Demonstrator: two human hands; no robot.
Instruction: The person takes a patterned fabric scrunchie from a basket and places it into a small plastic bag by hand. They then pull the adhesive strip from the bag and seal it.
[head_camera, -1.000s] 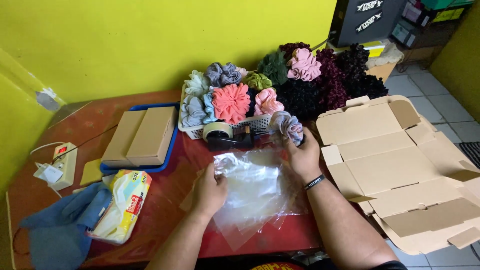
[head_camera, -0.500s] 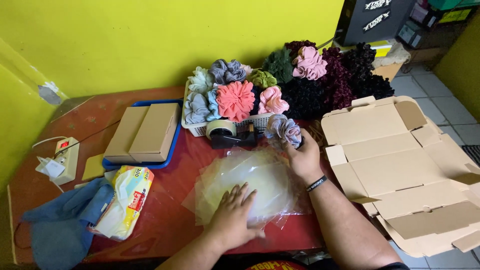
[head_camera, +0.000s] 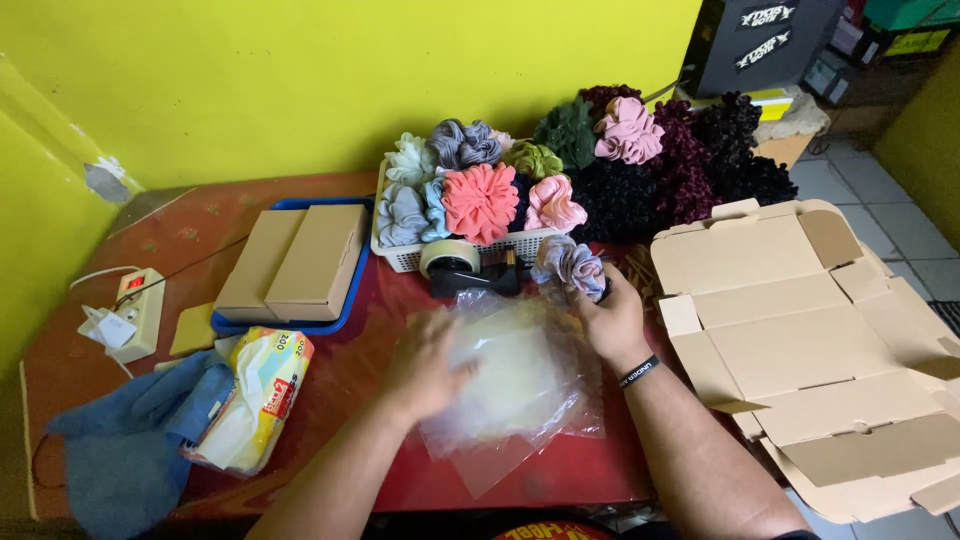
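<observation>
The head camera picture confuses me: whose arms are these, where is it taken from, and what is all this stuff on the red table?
No machine here: a person wears a camera on the head, so you look down their own arms. The left hand presses flat on a clear plastic bag on the red table. The right hand holds a grey-purple scrunchie. Behind are a white basket of coloured scrunchies, a tape dispenser, two closed cardboard boxes on a blue tray, a blue cloth, and an unfolded cardboard box at right.
</observation>
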